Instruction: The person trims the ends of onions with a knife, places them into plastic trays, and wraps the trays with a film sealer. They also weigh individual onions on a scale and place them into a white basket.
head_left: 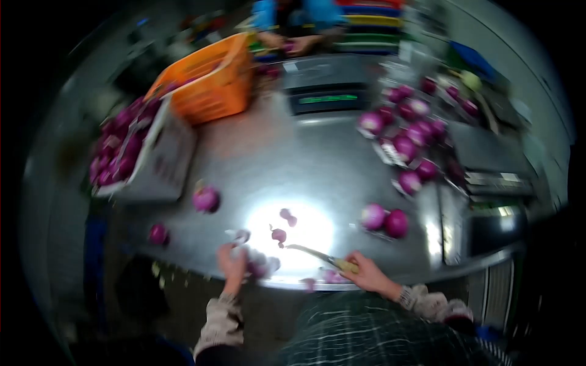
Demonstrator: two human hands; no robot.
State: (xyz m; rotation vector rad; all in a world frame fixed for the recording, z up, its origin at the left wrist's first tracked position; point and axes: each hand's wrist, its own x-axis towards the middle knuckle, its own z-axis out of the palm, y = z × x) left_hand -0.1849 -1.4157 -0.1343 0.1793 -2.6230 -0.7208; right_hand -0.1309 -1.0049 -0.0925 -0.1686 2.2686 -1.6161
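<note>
A wide table of shiny metal (262,165) lies before the person, and I take its middle as the centre of a clock. On the far side, at twelve, stands a person with bright blue sleeves (265,13). An orange plastic crate (229,94) is near half past ten; beside it, toward nine, a white plastic crate (171,161) is heaped with purple onions. A dark grey flat scale with green digits (323,79) sits at twelve. Between two and three lies a group of round purple onions (406,147), some seemingly in clear plastic.

The person's right hand (366,273) is at five, closed around the yellowish handle of a knife with a curved blade (314,253), whose tip points to the left. The left hand (232,265), at seven, is beside blurred pale purple pieces (259,268) at the near edge; whether its fingers grip one, I cannot tell. Near the knife tip lies a small purple piece (279,235).
</note>
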